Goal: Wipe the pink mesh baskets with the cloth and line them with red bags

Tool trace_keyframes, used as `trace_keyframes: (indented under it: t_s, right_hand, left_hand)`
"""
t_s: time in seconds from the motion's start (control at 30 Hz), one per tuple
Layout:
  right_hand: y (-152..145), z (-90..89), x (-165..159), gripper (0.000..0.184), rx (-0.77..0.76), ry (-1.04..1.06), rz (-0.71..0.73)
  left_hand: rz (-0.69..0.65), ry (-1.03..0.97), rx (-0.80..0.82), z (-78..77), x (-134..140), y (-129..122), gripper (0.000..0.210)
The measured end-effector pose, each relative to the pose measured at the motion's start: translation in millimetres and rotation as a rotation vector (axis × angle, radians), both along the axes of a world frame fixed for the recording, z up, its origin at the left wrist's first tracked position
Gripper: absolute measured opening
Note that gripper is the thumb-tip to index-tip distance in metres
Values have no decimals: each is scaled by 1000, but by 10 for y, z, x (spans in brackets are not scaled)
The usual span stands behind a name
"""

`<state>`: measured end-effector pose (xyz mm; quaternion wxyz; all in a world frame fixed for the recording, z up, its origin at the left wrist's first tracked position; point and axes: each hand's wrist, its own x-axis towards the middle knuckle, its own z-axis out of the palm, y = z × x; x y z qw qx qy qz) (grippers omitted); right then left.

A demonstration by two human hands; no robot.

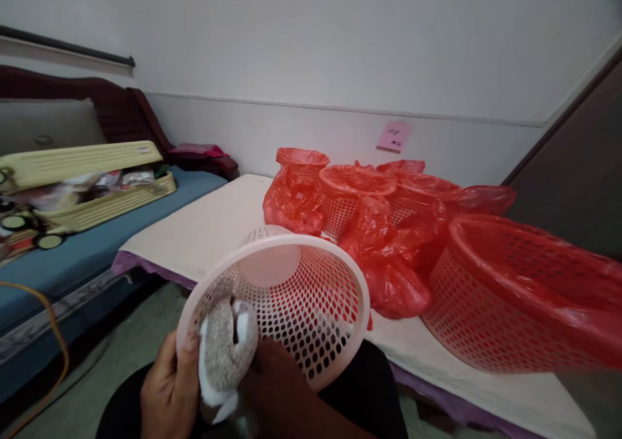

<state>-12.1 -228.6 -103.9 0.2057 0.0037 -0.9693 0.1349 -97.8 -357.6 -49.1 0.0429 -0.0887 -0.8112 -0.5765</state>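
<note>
Cloth (226, 355) in pink basket (311, 296), red-lined baskets (486, 296) beside

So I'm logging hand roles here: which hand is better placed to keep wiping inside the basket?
Probably the right hand: it presses the grey cloth at the pink basket rim, while the left hand grips that rim.

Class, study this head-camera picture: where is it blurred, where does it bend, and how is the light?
Head view: light soft and even, no hard shadows; the near red-lined basket at right is smeared by blur; wall lines bow from wide-lens distortion; the pink basket is fairly sharp; the right hand is dark, the left hand better lit.
</note>
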Motion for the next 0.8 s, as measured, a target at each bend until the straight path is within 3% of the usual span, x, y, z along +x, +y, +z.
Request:
trace_keyframes:
  t_s: [0.13, 0.23, 0.33, 0.47, 0.63, 0.7, 0.8]
  right_hand:
    - [422, 97, -14, 12, 178, -268, -158]
    - [795, 233, -85, 14, 220, -339, -309]
    - [940, 272, -155, 18, 227, -353, -363]
    - [711, 266, -85, 11, 175, -366, -264]
    - [368, 447, 235, 14, -5, -300, 52]
    - [305, 471, 351, 21, 42, -245, 105]
    - [240, 357, 445, 33, 189, -138, 77]
  left_hand:
    - [-35, 106, 15, 49, 25, 34, 38]
    - [-107, 171, -18, -57, -26, 38, 36]
    - [-166, 234, -69, -171, -89, 33, 34]
    - [-179, 309, -102, -159, -140, 7, 30]
    - [-131, 264, -127, 4, -142, -1, 34]
    - [-93, 220, -126, 77, -121, 26, 37]
    - [-71, 188, -115, 165, -119, 68, 40]
